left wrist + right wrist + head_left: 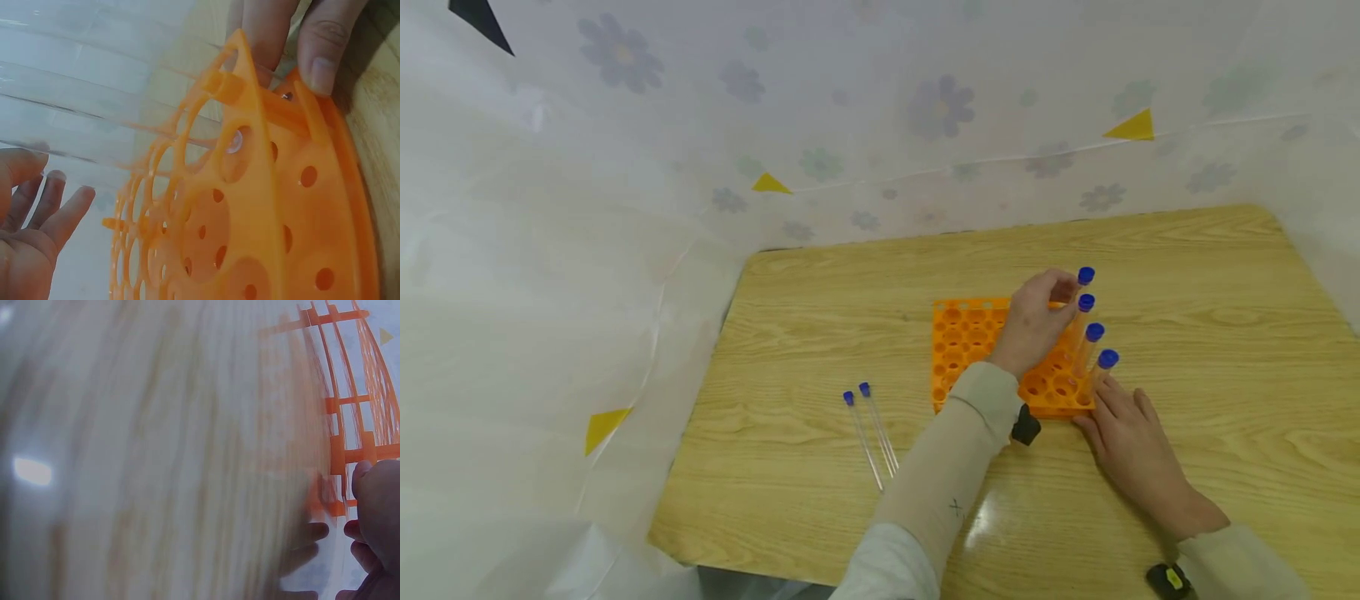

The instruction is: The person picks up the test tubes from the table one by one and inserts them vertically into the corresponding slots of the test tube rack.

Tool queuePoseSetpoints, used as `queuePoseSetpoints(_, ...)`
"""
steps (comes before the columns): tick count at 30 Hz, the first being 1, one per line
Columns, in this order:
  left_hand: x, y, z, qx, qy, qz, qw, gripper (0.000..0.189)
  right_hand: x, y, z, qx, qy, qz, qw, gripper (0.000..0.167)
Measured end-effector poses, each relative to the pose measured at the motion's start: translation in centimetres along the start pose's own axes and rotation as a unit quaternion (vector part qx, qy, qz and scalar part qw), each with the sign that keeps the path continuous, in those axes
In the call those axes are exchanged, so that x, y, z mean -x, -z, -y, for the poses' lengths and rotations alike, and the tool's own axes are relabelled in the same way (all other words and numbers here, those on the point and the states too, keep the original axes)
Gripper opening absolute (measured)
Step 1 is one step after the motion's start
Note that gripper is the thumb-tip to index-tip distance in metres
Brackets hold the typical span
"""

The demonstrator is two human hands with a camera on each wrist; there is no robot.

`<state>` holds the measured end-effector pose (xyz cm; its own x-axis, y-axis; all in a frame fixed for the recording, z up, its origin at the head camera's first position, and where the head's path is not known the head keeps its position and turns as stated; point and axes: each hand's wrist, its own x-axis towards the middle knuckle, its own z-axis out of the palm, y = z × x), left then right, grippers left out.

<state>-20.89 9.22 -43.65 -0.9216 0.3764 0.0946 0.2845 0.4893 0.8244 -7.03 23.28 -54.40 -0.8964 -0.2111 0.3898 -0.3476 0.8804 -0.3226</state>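
An orange test tube rack (951, 350) lies on the table, with several blue-capped clear test tubes (1093, 332) upright along its right edge. My left hand (1033, 325) reaches over the rack, its thumb and fingers pinching the farthest test tube (1086, 276) just below the cap. In the left wrist view, that hand's fingers (69, 215) spread beside the clear tubes, whose caps are out of frame. At the near right corner, my right hand (1138, 446) grips the rack, its thumb (322, 69) against the lower edge. The left hand hides part of the rack's holes.
Two or so thin blue-capped tubes (865, 433) lie on the wooden table (790, 333) left of the left forearm, which partly covers them. A pale flowered sheet (865, 108) hangs behind the table and along its left side.
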Motion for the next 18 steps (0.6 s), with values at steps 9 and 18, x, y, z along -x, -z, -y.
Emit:
queuePoseSetpoints(9,-0.06,-0.21,0.36,-0.006,0.006,-0.003,1.0000,0.020,-0.16,0.22,0.15,-0.001,-0.003,0.005,1.0000,0.047)
queuePoseSetpoints(18,0.00,-0.28,0.31,-0.005,0.019,-0.007,0.9998,0.023,-0.09,0.34,0.28,-0.002,-0.004,0.008,1.0000,0.050)
